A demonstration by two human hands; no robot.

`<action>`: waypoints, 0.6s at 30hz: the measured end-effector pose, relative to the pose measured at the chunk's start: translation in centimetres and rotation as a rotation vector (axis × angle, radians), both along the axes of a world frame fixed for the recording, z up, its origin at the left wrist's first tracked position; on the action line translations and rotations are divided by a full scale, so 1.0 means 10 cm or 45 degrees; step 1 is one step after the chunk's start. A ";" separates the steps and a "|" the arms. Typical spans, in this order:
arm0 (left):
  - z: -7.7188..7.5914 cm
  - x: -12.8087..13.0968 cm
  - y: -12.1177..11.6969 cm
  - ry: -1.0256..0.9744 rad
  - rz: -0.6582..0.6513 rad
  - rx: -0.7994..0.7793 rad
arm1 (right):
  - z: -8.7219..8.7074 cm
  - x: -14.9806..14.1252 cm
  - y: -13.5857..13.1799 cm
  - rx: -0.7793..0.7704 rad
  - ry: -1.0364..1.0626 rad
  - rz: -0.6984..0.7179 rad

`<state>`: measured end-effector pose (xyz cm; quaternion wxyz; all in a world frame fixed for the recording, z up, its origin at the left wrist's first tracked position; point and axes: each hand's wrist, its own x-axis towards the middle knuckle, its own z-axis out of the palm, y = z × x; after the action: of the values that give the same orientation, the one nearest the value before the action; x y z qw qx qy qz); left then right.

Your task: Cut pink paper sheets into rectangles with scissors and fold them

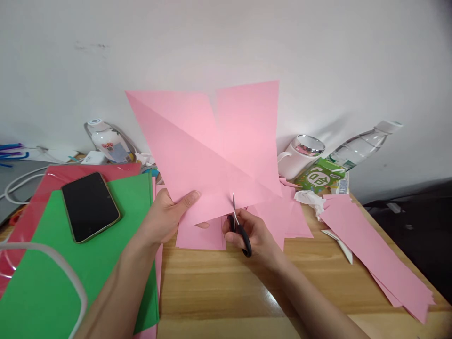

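My left hand pinches the lower left part of a large pink paper sheet, thumb in front and fingers behind. The sheet stands up above the table, with a diagonal crease across it and a narrow slit at its top edge. In my right hand is a pair of black-handled scissors, fingers in the loops. One blade lies in front of the sheet at its lower edge; the other blade is hidden behind the paper. More pink paper pieces lie on the table beneath.
A phone rests on green sheets at left, near a white bottle. At right are a white mug, a green box, a clear bottle, crumpled tissue and pink strips. A white cable curves at lower left.
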<state>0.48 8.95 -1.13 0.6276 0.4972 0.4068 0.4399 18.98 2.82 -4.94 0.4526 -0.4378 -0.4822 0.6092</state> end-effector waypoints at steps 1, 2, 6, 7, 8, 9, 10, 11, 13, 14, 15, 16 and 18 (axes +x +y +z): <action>0.00 0.00 0.00 -0.002 0.000 -0.004 | 0.00 0.00 0.00 0.000 0.008 0.000; 0.00 0.01 0.00 -0.006 -0.001 -0.004 | 0.00 0.00 0.00 -0.002 0.017 -0.003; 0.01 0.01 -0.01 -0.025 -0.022 0.017 | -0.01 0.01 0.00 -0.014 0.044 -0.016; 0.01 0.01 -0.01 -0.029 -0.025 0.020 | -0.01 0.01 0.01 -0.015 0.050 -0.015; 0.01 0.01 -0.01 -0.033 -0.027 0.019 | -0.02 0.01 0.01 -0.017 0.056 -0.013; 0.01 0.01 -0.01 -0.039 -0.026 0.017 | -0.02 0.01 0.01 -0.021 0.062 -0.012; 0.02 0.01 -0.01 -0.045 -0.023 0.015 | -0.02 0.01 0.00 -0.023 0.068 -0.012; 0.02 0.01 -0.01 -0.051 -0.019 0.013 | -0.03 0.01 0.00 -0.025 0.074 -0.014; 0.03 0.02 -0.01 -0.057 -0.012 0.008 | -0.04 0.02 0.00 -0.023 0.084 -0.018; 0.03 0.02 -0.01 -0.057 -0.008 0.004 | -0.04 0.02 0.00 -0.022 0.091 -0.017; 0.04 0.02 -0.01 -0.055 -0.007 0.001 | -0.05 0.02 0.00 -0.020 0.098 -0.016; 0.04 0.02 -0.01 -0.052 -0.009 -0.002 | -0.05 0.02 0.00 -0.017 0.103 -0.016; 0.03 0.01 -0.01 -0.048 -0.023 0.003 | -0.05 0.02 0.00 -0.025 0.103 -0.021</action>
<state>0.61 8.87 -0.83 0.6385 0.4932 0.3900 0.4438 19.14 2.78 -5.40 0.4724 -0.4212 -0.4539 0.6273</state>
